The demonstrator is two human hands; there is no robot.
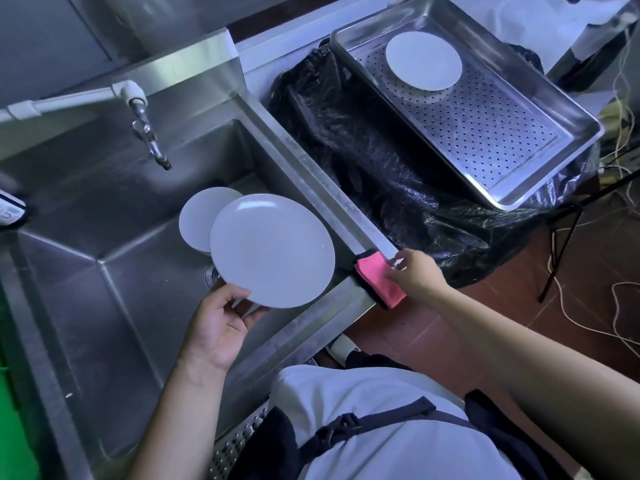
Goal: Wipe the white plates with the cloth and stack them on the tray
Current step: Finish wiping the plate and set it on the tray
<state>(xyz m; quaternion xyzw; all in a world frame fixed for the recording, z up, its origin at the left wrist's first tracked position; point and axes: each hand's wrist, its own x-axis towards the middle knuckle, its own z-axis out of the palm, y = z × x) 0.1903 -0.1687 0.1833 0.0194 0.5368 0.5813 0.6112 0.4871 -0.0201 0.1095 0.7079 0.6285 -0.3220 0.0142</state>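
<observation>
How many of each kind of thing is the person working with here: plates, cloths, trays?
Plates: 3, one held over the sink by the left hand, one in the sink, one on the tray
Cloths: 1, pink, on the sink corner, with the right hand on it
Trays: 1
Total: 5

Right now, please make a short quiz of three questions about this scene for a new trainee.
1. True or false: the left hand holds a white plate above the sink.
2. How many plates lie on the tray?
3. What does the right hand reach for? A) faucet B) pink cloth C) black bag

Key: 1. True. 2. One, the plate on the tray. 3. B; whether the fingers already pinch it is unclear.
</observation>
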